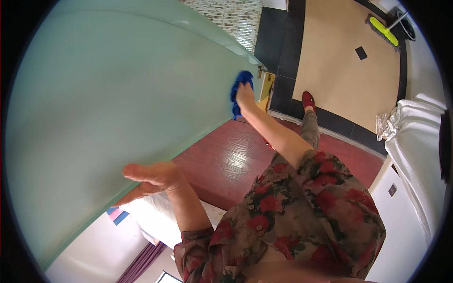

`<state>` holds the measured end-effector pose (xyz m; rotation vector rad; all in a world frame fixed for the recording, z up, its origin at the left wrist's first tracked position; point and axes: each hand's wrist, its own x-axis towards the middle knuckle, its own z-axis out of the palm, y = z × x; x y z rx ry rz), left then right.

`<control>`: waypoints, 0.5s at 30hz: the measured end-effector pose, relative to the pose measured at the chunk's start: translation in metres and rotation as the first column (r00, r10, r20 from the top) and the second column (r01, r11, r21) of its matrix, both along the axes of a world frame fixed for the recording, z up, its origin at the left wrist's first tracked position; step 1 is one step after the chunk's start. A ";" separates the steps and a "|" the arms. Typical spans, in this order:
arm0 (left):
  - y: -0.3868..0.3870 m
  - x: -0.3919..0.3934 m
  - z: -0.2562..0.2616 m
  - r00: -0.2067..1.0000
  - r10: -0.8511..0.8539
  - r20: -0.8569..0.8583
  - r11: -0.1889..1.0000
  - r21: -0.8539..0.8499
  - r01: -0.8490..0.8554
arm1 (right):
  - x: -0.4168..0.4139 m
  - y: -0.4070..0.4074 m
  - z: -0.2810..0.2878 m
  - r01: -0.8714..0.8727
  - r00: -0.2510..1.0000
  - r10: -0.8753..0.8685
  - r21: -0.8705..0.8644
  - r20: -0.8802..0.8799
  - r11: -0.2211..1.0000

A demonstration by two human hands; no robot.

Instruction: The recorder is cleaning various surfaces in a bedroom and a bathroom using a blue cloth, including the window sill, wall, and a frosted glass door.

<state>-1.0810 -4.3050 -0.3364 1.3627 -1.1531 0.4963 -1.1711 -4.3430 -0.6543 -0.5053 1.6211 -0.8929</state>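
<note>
A large pale green frosted glass panel (116, 88) fills the left side of the view. My left hand (155, 178) grips its edge, the thumb over the near face and the fingers partly hidden along the rim. Farther along the same panel, my right hand (246, 95) holds a bunched blue cloth (235, 93) against the glass, close to the metal fitting (261, 69) at the panel's far end. The fingertips of that hand are hidden in the cloth.
Dark red wood flooring (226, 148) meets beige tiles (339, 74) with black borders at a threshold. One red shoe (308, 99) rests there. A yellow-green mop head (384, 31) stands by a black bucket (405, 26). White fabric (407, 127) hangs at right; a bed (155, 215) lies lower left.
</note>
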 end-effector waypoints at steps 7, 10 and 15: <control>0.013 -0.013 0.013 0.930 0.120 0.347 0.956 0.213 -0.202 | -0.031 -0.004 0.081 -0.267 0.899 0.080 -0.394 -0.430 0.879; 0.043 -0.014 0.002 0.838 -0.063 0.541 0.998 0.059 0.036 | -0.024 -0.014 -0.025 -0.316 0.872 0.141 -0.320 -0.469 0.893; 0.045 -0.033 -0.040 0.736 -0.267 0.622 0.957 0.260 0.128 | -0.011 0.011 -0.189 -0.136 0.990 0.132 0.099 0.047 0.986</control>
